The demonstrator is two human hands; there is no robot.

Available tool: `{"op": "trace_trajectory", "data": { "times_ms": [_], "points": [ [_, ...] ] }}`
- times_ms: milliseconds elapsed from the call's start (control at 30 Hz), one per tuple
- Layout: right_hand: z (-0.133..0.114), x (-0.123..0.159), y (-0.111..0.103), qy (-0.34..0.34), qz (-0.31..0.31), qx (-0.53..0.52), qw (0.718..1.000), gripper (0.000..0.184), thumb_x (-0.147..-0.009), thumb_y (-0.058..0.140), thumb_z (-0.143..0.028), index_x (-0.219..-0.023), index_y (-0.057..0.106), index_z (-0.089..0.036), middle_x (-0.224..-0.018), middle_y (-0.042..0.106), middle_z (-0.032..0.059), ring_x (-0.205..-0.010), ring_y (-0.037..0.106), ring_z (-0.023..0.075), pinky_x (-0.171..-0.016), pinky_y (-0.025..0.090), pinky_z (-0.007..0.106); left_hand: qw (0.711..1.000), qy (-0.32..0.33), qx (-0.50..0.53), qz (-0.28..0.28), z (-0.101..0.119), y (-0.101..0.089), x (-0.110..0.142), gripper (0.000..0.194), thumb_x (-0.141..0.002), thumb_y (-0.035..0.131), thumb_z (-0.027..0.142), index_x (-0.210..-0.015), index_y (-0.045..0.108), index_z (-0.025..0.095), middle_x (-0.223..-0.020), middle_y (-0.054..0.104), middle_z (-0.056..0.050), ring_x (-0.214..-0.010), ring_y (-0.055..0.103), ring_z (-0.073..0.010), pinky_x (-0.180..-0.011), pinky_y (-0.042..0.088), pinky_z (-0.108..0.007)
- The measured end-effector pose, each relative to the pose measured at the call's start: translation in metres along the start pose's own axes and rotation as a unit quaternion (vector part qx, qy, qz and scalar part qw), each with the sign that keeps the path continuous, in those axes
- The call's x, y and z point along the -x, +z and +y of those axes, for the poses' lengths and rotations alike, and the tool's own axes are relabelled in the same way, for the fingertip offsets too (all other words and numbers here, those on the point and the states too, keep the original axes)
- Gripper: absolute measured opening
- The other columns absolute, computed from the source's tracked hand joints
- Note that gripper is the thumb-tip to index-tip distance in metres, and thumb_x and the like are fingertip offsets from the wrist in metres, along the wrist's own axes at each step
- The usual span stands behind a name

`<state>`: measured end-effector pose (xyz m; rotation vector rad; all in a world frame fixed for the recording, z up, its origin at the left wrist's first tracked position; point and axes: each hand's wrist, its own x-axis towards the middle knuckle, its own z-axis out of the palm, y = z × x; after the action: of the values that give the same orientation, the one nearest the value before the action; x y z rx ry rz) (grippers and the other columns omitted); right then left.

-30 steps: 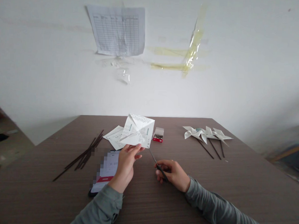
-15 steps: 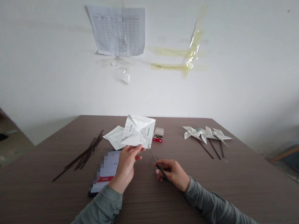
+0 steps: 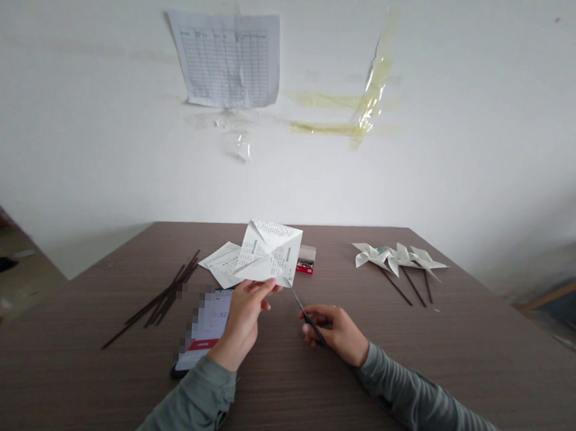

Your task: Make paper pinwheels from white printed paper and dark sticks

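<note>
A white wall [image 3: 467, 122] rises behind a brown wood-grain desk [image 3: 453, 378], with a ruled paper chart [image 3: 226, 59] and strips of yellowed tape [image 3: 374, 85] stuck to it. The folded paper square [image 3: 269, 253], its white faces printed with small text, is held up just above the desk near the far edge, tilted toward the viewer.

The left hand [image 3: 242, 322] pinches the near corner of the folded paper square, with a firm grip between thumb and fingers. The right hand [image 3: 334, 334], in a grey sleeve [image 3: 404, 389] like the left, sits to the near right of the square, its grip closed around the handles of a pair of narrow black scissors [image 3: 309, 323]. The tip of the scissors reaches the lower corner of the square; whether the blades are on the paper is too fine to tell.

Loose printed sheets [image 3: 220, 265] lie just behind and left of the square, partly under it from this view. A small red box [image 3: 305, 261] sits just to its right, partly hidden. Nearer and to the left lies a smartphone [image 3: 202, 330] with a pixelated screen, below the left hand's wrist side. Farther left is a bundle of thin dark sticks [image 3: 162, 299]. Well to the right of the square, three paper pinwheels [image 3: 392, 258] lie on dark sticks.
</note>
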<state>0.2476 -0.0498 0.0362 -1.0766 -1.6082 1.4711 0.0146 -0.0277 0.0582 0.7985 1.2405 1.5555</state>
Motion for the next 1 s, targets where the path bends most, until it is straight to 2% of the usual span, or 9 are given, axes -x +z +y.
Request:
{"op": "trace_trajectory", "data": {
  "times_ms": [300, 433, 567, 733, 1000],
  "points": [
    [-0.004, -0.001, 0.002, 0.002, 0.009, -0.002, 1.0, 0.079, -0.064, 0.115, -0.089, -0.103, 0.088, -0.026, -0.074, 0.084, 0.0044, -0.065, 0.074, 0.0261, -0.072, 0.066, 0.044, 1.0, -0.008, -0.002, -0.004, 0.001, 0.0, 0.0, 0.04, -0.06, 0.113, 0.037, -0.082, 0.082, 0.023, -0.089, 0.096, -0.009, -0.086, 0.094, -0.0298, -0.057, 0.045, -0.025],
    [-0.007, 0.001, 0.002, 0.003, 0.01, 0.001, 1.0, 0.071, -0.069, 0.115, -0.086, -0.1, 0.088, -0.028, -0.075, 0.084, 0.0073, -0.067, 0.075, 0.0292, -0.072, 0.066, 0.046, 1.0, -0.011, -0.001, -0.003, 0.002, 0.001, 0.001, 0.037, -0.062, 0.111, 0.035, -0.081, 0.082, 0.024, -0.09, 0.096, -0.008, -0.086, 0.094, -0.0292, -0.056, 0.043, -0.025],
    [-0.006, 0.001, 0.002, -0.005, 0.001, 0.007, 1.0, 0.072, -0.071, 0.112, -0.087, -0.101, 0.085, -0.027, -0.073, 0.082, 0.0044, -0.064, 0.071, 0.0266, -0.072, 0.065, 0.046, 1.0, -0.005, -0.004, -0.008, 0.001, 0.001, 0.001, 0.04, -0.062, 0.113, 0.037, -0.084, 0.083, 0.024, -0.09, 0.096, -0.007, -0.086, 0.095, -0.0293, -0.057, 0.044, -0.025],
    [-0.004, 0.001, 0.002, 0.002, 0.001, 0.008, 1.0, 0.068, -0.072, 0.114, -0.084, -0.099, 0.086, -0.028, -0.075, 0.083, 0.0066, -0.067, 0.074, 0.0298, -0.075, 0.066, 0.048, 1.0, -0.007, -0.002, -0.008, 0.001, 0.0, 0.001, 0.039, -0.062, 0.113, 0.036, -0.083, 0.082, 0.024, -0.087, 0.095, -0.007, -0.084, 0.095, -0.029, -0.055, 0.043, -0.025],
    [0.006, -0.002, 0.0, -0.013, -0.006, 0.014, 1.0, 0.071, -0.078, 0.112, -0.086, -0.104, 0.088, -0.024, -0.075, 0.083, 0.0032, -0.066, 0.074, 0.0245, -0.074, 0.066, 0.042, 1.0, -0.005, 0.002, -0.007, -0.001, 0.0, 0.0, 0.036, -0.063, 0.11, 0.035, -0.082, 0.082, 0.024, -0.087, 0.095, -0.008, -0.085, 0.095, -0.029, -0.055, 0.042, -0.025]
  ]
}}
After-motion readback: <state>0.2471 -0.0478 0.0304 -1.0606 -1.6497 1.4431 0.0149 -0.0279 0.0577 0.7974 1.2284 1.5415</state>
